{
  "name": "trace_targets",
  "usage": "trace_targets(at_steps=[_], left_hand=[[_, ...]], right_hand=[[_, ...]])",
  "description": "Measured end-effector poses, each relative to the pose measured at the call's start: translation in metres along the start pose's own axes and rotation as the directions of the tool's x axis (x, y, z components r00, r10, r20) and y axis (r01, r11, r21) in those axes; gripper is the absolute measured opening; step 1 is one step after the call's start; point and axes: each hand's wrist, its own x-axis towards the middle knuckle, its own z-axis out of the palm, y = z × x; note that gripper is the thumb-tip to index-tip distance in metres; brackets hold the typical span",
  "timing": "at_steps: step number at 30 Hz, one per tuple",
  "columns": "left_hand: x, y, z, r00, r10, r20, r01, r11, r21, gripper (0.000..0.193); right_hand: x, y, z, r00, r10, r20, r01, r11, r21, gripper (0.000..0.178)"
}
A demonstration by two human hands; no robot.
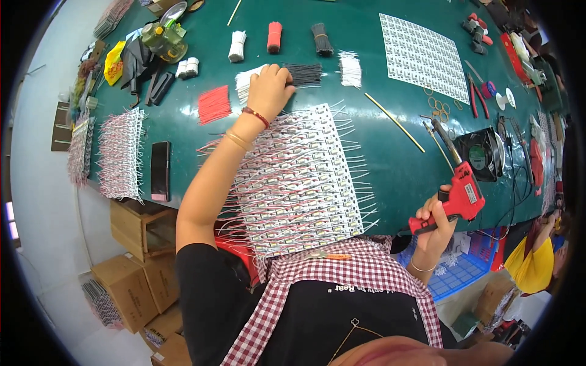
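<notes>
My right hand (434, 221) grips the handle of a red soldering gun (469, 194), its long metal nozzle pointing up and away. My left hand (270, 89) reaches over the far edge of a white circuit board sheet (317, 137). Its fingers are bent down between a pile of white wires (245, 82) and a pile of black wires (305, 74); whatever is under the fingertips is hidden. Rows of red, white and dark wires stick out across the sheet, which lies at the table's near edge against my checked apron (360, 259).
On the green table (366, 165) are loose red wires (213, 105), more white wires (350, 69), tied wire bundles (274, 38), a phone (160, 171), wired boards (121, 154) and a bare board sheet (421, 55). A thin rod (395, 123), pliers (478, 97) and a black fan (479, 155) lie right.
</notes>
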Motion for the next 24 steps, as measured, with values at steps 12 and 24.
trace_targets(at_steps=[12, 24], left_hand=[[-0.077, -0.098, -0.078, 0.955, -0.261, 0.141, 0.227, 0.950, 0.215, 0.016], [-0.093, -0.113, -0.058, 0.976, -0.197, -0.093, 0.208, 0.969, 0.133, 0.010]], right_hand=[[0.019, 0.002, -0.012, 0.986, 0.039, 0.161, -0.050, 0.997, 0.063, 0.033], [0.015, 0.007, 0.009, 0.979, 0.011, 0.203, -0.019, 0.999, 0.036, 0.030]])
